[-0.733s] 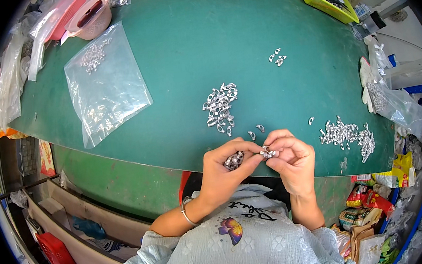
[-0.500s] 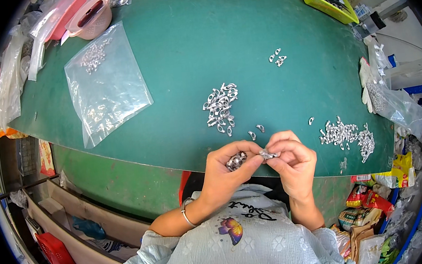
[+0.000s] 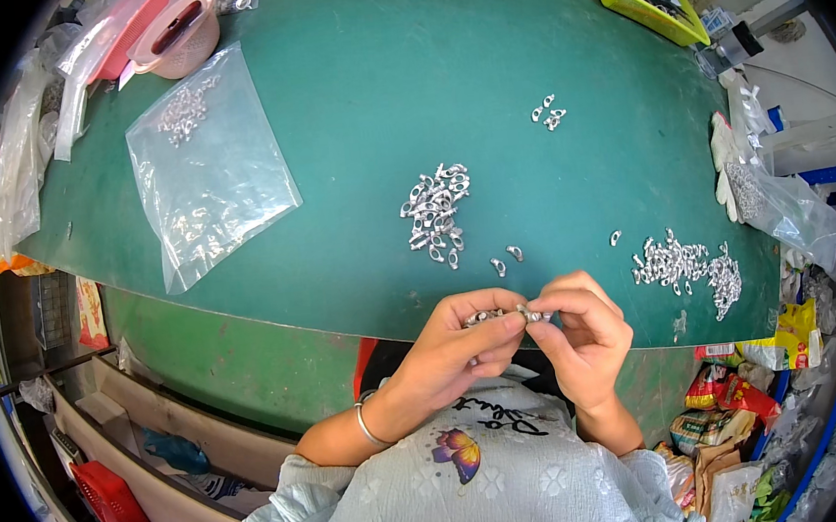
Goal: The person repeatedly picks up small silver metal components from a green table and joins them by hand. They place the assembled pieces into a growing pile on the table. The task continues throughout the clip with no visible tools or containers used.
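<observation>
At the table's near edge, my left hand [image 3: 454, 352] is curled around several small silver metal parts [image 3: 484, 317]. Thumb and fingers of my right hand [image 3: 585, 331] pinch a small silver metal part [image 3: 533, 316], which also touches my left thumb tip. Its exact shape is mostly covered by fingertips. Just beyond my hands lie two loose ring-shaped metal parts [image 3: 515, 252]. A pile of ring-shaped metal parts [image 3: 434, 215] sits farther off in the middle, and a heap of smaller metal pieces [image 3: 677, 263] spreads to the right.
A clear plastic bag [image 3: 223, 193] with small pieces inside lies flat on the green table [image 3: 353, 88] at left. Pink baskets [image 3: 186, 48] and a yellow-green tray [image 3: 639, 3] stand along the far side. A white glove [image 3: 725, 169] rests at the right edge.
My left hand has turned and closed further over the parts in its palm, so fewer of them show. Both hands have shifted slightly nearer to me; the piles look the same.
</observation>
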{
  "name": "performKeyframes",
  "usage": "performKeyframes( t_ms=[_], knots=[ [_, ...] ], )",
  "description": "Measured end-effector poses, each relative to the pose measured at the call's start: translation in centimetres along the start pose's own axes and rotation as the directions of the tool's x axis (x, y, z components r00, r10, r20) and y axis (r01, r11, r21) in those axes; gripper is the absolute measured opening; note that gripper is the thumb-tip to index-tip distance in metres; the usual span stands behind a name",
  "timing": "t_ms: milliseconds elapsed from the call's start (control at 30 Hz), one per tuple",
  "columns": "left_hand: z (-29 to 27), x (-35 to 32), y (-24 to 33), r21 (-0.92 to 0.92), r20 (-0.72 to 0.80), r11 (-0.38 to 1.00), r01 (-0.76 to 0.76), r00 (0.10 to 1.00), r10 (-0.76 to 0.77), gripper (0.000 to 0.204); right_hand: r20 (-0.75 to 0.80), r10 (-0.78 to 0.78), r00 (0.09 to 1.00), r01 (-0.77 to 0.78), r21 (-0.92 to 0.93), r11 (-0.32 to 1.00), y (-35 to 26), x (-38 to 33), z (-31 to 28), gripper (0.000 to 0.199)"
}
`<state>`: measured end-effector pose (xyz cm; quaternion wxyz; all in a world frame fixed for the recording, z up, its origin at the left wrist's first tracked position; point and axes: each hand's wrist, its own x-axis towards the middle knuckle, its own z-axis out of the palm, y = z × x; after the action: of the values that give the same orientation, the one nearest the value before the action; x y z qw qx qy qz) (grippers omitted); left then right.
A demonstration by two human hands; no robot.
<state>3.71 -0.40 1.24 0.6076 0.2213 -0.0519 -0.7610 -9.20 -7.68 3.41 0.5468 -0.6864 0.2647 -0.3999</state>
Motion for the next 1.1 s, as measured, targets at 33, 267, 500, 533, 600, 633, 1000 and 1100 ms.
performKeyframes(
  t_ms=[33,267,500,533,600,633,1000,1100],
  knots=[
    [0.0,0.0,0.0,-0.004,0.008,1.000,0.001,1.000,-0.001,0.014,0.003,-0.003,1.000,0.003,-0.006,1.000,0.0,0.0,0.0,0.022],
    [-0.1,0.2,-0.2,0.008,-0.010,1.000,-0.008,1.000,0.008,0.017,0.011,-0.028,1.000,0.028,-0.051,0.998,-0.1,0.1,-0.3,0.020],
    [-0.6,0.3,-0.3,0.144,-0.217,0.984,-0.108,0.966,0.138,0.022,-0.298,0.230,0.927,-0.298,-0.210,0.931,2.2,0.3,-6.6,0.006],
    [-0.8,0.4,-0.4,0.159,-0.229,0.980,-0.117,0.962,0.152,0.021,-0.355,0.191,0.915,-0.303,-0.296,0.906,3.1,0.1,-8.5,0.006],
    [-1.0,0.6,-0.6,0.149,-0.249,0.980,-0.133,0.954,0.167,0.020,-0.353,0.209,0.912,-0.381,-0.537,0.753,4.0,-0.3,-11.8,0.007],
    [-1.1,0.6,-0.6,0.145,-0.259,0.979,-0.142,0.950,0.176,0.020,-0.363,0.194,0.911,-0.393,-0.628,0.671,3.8,-0.2,-12.0,0.008],
    [0.7,0.4,-0.6,0.359,-0.254,0.923,-0.134,0.938,0.235,0.018,-0.025,0.325,0.945,-0.261,0.538,0.801,1.6,0.0,-3.0,0.013],
    [0.9,0.5,-1.1,0.488,-0.204,0.852,-0.191,0.924,0.324,0.018,0.029,0.295,0.955,-0.254,0.593,0.764,2.0,-0.5,-1.6,0.011]
  ],
)
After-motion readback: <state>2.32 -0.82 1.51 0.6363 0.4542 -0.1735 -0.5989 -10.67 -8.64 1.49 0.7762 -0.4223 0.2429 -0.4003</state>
